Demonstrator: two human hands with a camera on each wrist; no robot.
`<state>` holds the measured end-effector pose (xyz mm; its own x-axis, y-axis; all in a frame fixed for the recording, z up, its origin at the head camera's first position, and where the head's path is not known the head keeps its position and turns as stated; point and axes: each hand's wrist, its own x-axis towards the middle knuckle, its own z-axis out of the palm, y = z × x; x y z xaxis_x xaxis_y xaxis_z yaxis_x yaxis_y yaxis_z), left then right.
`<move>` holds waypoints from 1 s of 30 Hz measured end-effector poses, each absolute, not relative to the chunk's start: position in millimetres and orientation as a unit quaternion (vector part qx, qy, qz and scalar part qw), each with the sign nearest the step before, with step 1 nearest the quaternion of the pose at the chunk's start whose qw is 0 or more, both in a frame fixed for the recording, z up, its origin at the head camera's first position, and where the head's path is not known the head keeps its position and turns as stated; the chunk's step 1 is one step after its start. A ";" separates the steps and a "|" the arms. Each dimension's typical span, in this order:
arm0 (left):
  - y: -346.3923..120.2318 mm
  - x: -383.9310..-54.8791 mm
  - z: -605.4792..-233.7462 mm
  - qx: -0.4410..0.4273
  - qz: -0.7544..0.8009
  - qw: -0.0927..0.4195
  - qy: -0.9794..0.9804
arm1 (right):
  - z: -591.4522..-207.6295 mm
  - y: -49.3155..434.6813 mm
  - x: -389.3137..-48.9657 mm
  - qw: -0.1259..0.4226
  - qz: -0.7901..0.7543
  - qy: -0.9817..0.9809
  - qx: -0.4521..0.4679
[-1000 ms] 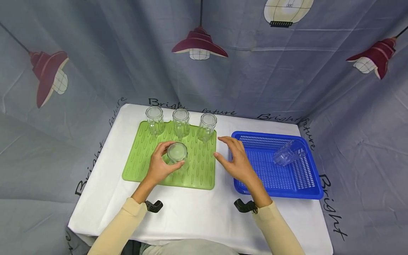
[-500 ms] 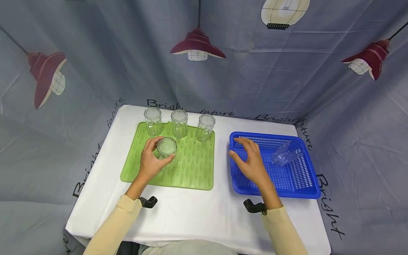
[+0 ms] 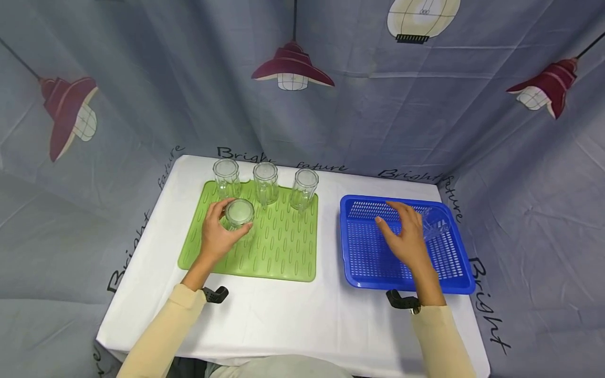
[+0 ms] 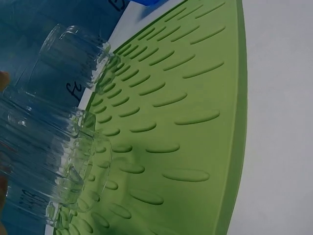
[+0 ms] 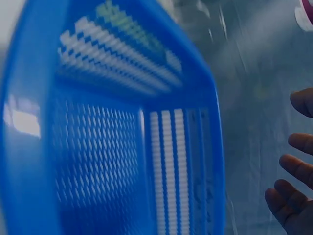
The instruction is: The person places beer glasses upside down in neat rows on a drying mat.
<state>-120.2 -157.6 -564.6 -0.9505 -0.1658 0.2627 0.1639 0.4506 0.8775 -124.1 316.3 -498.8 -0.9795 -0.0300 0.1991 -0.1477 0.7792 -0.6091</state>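
Note:
My left hand (image 3: 218, 236) grips a clear glass mug (image 3: 239, 211) that is upside down, low over the left part of the green drying mat (image 3: 283, 257). In the left wrist view, the held mug (image 4: 44, 147) has its rim close to the mat's ridges. My right hand (image 3: 407, 239), thumb and fingers spread, is over the blue basket (image 3: 347, 241) and holds nothing. Another clear glass mug (image 3: 435, 223) lies on its side at the basket's right end, partly hidden behind that hand.
Three upside-down glass mugs form a row along the mat's far edge: a left one (image 3: 226, 178), a middle one (image 3: 266, 184) and a right one (image 3: 304, 189). A white cloth (image 3: 293, 315) covers the table. Grey-blue curtain (image 3: 198, 94) hangs behind it.
My left hand has moved left and slightly away from me across the mat with the mug. The right hand has gone right, from the basket's left edge to over its inside near the lying mug.

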 end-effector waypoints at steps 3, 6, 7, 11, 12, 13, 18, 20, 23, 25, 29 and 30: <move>-159.4 -122.9 -563.8 0.008 -0.527 0.156 -0.835 | -491.5 332.4 -126.3 0.099 0.308 -0.945 0.038; -161.1 -125.2 -564.3 0.020 -0.529 0.160 -0.833 | -487.0 346.3 -128.8 0.110 0.294 -0.949 0.027; -161.6 -125.9 -564.5 0.023 -0.529 0.162 -0.832 | -486.7 350.5 -129.9 0.114 0.293 -0.949 0.023; -162.6 -129.2 -565.0 0.036 -0.528 0.169 -0.831 | -489.7 363.6 -132.3 0.122 0.284 -0.951 0.001; -162.6 -130.2 -564.9 0.039 -0.528 0.172 -0.831 | -491.2 366.2 -132.8 0.123 0.282 -0.951 -0.005; -162.5 -131.2 -564.8 0.041 -0.529 0.173 -0.830 | -492.7 368.5 -132.9 0.122 0.281 -0.952 -0.011; -160.8 -136.0 -564.4 0.049 -0.531 0.178 -0.827 | -501.3 378.4 -132.7 0.115 0.272 -0.955 -0.040; -159.9 -137.6 -565.0 0.051 -0.531 0.178 -0.827 | -505.2 382.9 -133.0 0.108 0.268 -0.956 -0.047; -158.8 -140.2 -566.0 0.056 -0.529 0.182 -0.827 | -511.4 390.7 -134.5 0.097 0.259 -0.959 -0.057; -158.2 -142.5 -567.1 0.058 -0.526 0.188 -0.827 | -514.7 396.2 -135.5 0.085 0.254 -0.961 -0.068; -157.3 -147.7 -569.9 0.062 -0.518 0.199 -0.829 | -521.6 405.5 -135.7 0.050 0.248 -0.962 -0.102; -157.0 -148.9 -570.6 0.062 -0.517 0.200 -0.830 | -523.3 407.2 -135.6 0.041 0.245 -0.962 -0.111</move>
<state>-148.9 -157.0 -570.6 -0.9122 -0.3105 0.2674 0.1034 0.4570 0.8835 -135.6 407.2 -523.3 -0.9720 0.2336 0.0254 0.1929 0.8549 -0.4815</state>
